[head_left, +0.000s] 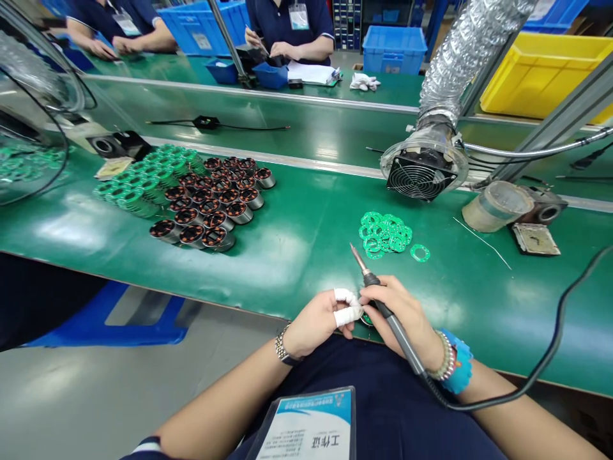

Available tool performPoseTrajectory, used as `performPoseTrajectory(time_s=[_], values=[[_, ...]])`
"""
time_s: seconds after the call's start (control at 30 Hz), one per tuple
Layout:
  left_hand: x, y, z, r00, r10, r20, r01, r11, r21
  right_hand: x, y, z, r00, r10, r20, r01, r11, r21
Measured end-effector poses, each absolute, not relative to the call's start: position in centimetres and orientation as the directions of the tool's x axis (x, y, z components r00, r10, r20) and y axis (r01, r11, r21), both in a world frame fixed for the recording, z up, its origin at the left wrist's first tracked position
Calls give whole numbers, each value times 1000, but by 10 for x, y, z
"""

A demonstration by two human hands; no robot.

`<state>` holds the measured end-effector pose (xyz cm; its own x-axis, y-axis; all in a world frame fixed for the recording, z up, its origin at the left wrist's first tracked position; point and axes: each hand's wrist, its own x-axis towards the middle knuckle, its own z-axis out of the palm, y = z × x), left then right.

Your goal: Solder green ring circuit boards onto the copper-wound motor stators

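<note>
Soldering iron (403, 338) sits gripped in our right hand (412, 313); our left hand (320, 319) is closed on a green-topped part (367, 318) at the edge of our bench (278, 262). We can't tell what the cloudy cup (487, 214) holds.

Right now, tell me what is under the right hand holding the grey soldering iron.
Between the right hand and the left hand with white-wrapped fingers, a bit of a green part with a curved rim shows. The hands cover the rest from view.
</note>
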<state>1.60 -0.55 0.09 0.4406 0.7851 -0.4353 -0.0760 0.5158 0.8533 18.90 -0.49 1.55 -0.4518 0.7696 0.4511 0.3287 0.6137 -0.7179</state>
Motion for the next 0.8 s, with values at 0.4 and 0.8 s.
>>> performPoseTrajectory(time_s=[0.4, 0.8], values=[[14, -11, -4, 421, 802, -423, -38, 481, 876, 195, -15, 18, -377, 799, 469, 391, 596, -701], [14, -9, -2, 418, 797, -435, 18, 471, 882, 232, -28, 39, -406, 793, 454, 286, 582, -762]])
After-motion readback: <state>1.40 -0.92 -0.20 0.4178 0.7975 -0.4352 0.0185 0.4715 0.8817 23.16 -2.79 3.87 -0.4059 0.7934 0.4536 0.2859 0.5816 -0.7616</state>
